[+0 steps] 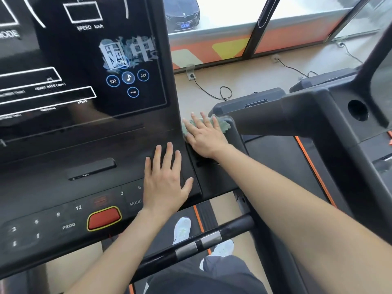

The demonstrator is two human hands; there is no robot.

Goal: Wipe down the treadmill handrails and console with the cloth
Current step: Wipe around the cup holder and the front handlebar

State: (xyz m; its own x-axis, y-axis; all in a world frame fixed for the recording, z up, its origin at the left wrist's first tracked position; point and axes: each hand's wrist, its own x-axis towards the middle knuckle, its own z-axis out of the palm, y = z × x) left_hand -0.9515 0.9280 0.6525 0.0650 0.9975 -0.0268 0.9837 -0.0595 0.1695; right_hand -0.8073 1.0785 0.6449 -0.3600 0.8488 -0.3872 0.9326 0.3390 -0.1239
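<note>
Both of my palms lie flat: my right hand (206, 137) presses the green cloth (222, 124) onto the handrail (235, 134) beside the console (84, 145), my left hand (165, 183) rests fingers-straight on the console.

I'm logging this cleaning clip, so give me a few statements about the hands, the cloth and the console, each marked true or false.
1. The right hand presses flat on the green cloth. True.
2. The cloth lies on the display screen. False: it lies at the right edge of the console.
3. The left hand holds a spray bottle. False: it rests flat on the console, holding nothing.
4. The person wears white shoes. True.
</note>
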